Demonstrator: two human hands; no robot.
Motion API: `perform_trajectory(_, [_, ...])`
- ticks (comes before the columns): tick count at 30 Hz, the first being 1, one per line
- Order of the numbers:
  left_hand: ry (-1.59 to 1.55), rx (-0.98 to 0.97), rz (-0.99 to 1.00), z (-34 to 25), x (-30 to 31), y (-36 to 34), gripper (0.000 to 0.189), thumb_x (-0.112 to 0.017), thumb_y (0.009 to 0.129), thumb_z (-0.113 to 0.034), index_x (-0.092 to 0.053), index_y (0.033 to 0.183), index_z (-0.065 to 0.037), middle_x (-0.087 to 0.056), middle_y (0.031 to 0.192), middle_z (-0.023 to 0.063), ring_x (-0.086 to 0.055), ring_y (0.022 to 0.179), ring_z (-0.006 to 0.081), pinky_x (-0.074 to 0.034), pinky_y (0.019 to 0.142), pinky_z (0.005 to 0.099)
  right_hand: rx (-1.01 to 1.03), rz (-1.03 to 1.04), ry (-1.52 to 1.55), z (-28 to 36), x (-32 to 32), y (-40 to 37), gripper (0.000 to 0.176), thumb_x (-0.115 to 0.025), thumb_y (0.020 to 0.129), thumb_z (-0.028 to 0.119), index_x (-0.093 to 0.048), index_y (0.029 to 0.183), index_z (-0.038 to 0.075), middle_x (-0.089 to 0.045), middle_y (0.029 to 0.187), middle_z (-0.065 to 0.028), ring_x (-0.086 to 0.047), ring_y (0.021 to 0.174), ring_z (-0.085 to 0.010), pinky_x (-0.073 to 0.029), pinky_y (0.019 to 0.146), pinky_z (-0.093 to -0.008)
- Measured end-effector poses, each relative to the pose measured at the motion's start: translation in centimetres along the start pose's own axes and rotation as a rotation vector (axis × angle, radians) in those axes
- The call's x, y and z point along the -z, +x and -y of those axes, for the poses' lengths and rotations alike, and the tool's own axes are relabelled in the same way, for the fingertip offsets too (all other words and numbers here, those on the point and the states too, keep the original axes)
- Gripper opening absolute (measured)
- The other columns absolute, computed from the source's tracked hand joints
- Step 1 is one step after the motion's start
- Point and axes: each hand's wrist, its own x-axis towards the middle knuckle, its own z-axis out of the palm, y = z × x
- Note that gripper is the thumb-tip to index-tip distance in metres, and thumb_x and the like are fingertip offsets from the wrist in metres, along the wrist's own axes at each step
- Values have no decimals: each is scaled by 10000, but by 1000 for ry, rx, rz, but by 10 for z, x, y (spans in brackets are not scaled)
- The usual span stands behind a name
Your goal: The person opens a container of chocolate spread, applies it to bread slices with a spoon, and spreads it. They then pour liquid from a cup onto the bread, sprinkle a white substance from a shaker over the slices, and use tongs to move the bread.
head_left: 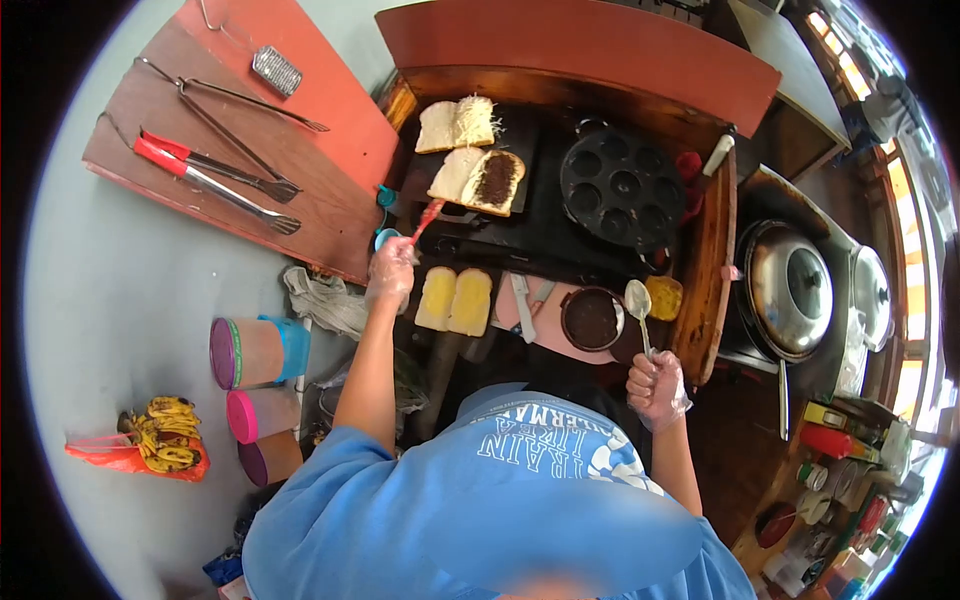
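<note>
In a clear plastic glove, my left hand (391, 268) grips a red-handled utensil (427, 219) whose tip reaches the bread slices on the griddle. One slice there (494, 182) bears a dark brown topping, and another (475, 122) behind it carries pale shreds. My right hand (656, 388), gloved too, is closed round a metal spoon (638, 301), its bowl raised near the round pan of dark contents (592, 319). Two slices with yellow spread (454, 301) lie between me and the griddle. A white-handled knife (522, 307) rests on the pink board (560, 343).
A round black pan with several hollows (620, 185) stands at the griddle's right. Tongs (215, 185) and a grater (277, 71) hang at the upper left. Lidded containers (262, 353) and bananas (170, 435) are at left; a lidded pan (788, 290) is at right.
</note>
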Motion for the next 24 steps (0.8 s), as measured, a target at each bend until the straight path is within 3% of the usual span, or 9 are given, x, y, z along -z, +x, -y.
perform_trajectory(2, [190,-112,-129,12,4,31,151,-596,928,-105,-667,1037,-29,-672,983,223,-637,969,416,-500,838,497,26,-3,14,-3,-16,9,366,-527,837,385,-307,629,179,-229,547,52,-247,443,-92,-192,370,-240])
perform_trajectory(5, [204,-119,-92,49,-22,87,156,-558,939,-128,-666,1015,-46,-674,992,212,-633,963,417,-502,835,498,58,-71,32,-10,-37,29,364,-530,834,384,-317,629,170,-238,546,44,-249,440,-96,-199,369,-243])
perform_trajectory(10, [146,-177,-30,36,-48,144,194,-534,942,-168,-673,990,-43,-673,1022,214,-626,977,432,-509,844,485,64,-57,72,-27,-63,63,360,-523,838,378,-318,627,170,-232,543,43,-238,435,-95,-201,364,-240])
perform_trajectory(12, [144,-101,15,33,-39,139,163,-558,918,-130,-689,977,-51,-681,1006,215,-639,966,427,-513,837,487,87,-79,50,-35,-75,75,360,-521,841,375,-319,627,169,-230,541,44,-238,434,-94,-203,364,-239])
perform_trajectory(14, [150,-250,-86,43,-30,133,144,-575,892,-80,-696,964,-49,-683,960,226,-653,936,428,-518,815,496,120,-88,26,-34,-83,86,359,-518,844,373,-319,627,168,-228,540,44,-239,433,-93,-206,364,-238])
perform_trajectory(15, [162,-171,-62,33,-17,131,140,-586,869,-44,-697,954,-45,-680,907,232,-661,892,430,-523,787,504,124,-75,51,-35,-83,91,361,-518,846,372,-318,626,169,-226,538,45,-240,431,-92,-208,363,-239])
perform_trajectory(20, [276,-206,30,26,-17,156,140,-547,896,-65,-676,946,-45,-684,911,226,-666,886,428,-532,768,504,146,-141,-2,-49,-94,112,371,-521,854,381,-311,629,174,-226,540,52,-247,430,-87,-205,357,-238])
perform_trajectory(22, [290,-364,-58,22,-15,137,179,-508,925,-102,-679,964,-61,-693,945,209,-670,900,418,-541,770,495,136,-76,11,-49,-93,117,376,-520,857,387,-310,628,175,-228,541,55,-246,431,-83,-206,362,-232])
perform_trajectory(24, [327,-399,-16,46,-17,128,231,-473,950,-143,-692,998,-86,-699,974,194,-675,895,399,-547,778,482,165,-84,-22,-51,-97,118,384,-516,863,402,-311,628,179,-226,542,59,-238,431,-77,-199,362,-228])
